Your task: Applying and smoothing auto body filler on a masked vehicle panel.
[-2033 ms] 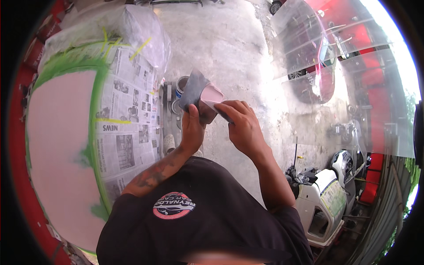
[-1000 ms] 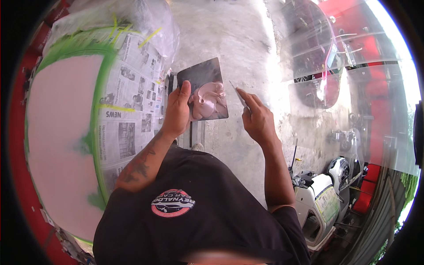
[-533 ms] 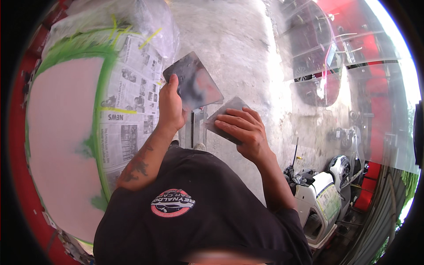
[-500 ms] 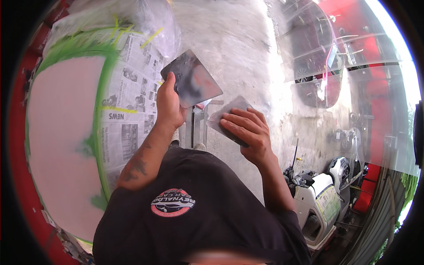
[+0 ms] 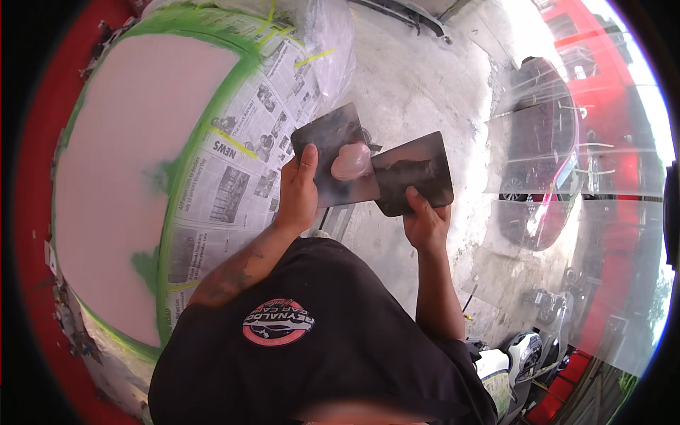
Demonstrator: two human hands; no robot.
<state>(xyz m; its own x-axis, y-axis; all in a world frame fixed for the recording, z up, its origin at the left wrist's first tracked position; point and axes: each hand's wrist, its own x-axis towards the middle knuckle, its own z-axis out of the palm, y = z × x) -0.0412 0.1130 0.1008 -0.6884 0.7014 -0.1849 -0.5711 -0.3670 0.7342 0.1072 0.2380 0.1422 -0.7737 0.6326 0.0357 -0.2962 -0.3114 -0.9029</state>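
1. My left hand [image 5: 297, 195] is closed on the lower left corner of a dark flat mixing board [image 5: 333, 152], thumb lying on its face, and I hold it tilted out in front of my chest.
2. A pink lump of body filler [image 5: 351, 161] sits on the board near its right edge, just where the two tools meet.
3. My right hand [image 5: 423, 223] is closed on the bottom edge of a dark flat spreader [image 5: 414, 177], thumb pressed on its face; the spreader's left edge touches the filler and overlaps the board's right edge.
4. Both tools carry dried grey smears on their faces.
5. Under my hands lies a pale concrete floor [image 5: 418, 85], rough and stained.
6. To my left is a big curved panel [image 5: 134, 177] sanded to a pale pink, its outer edge red.
7. Green masking tape [image 5: 170, 234] rims the pale patch, and sheets of newspaper [image 5: 241, 163] are taped along the panel's right edge, close beside my left forearm.
8. Clear plastic sheeting [image 5: 329, 35] covers the panel's top right corner.
9. Across the floor to my right a dark red car [image 5: 545, 142] stands draped in clear plastic, well apart from me.
10. A white scooter [image 5: 528, 350] is parked near my right elbow, at the floor's lower right edge.
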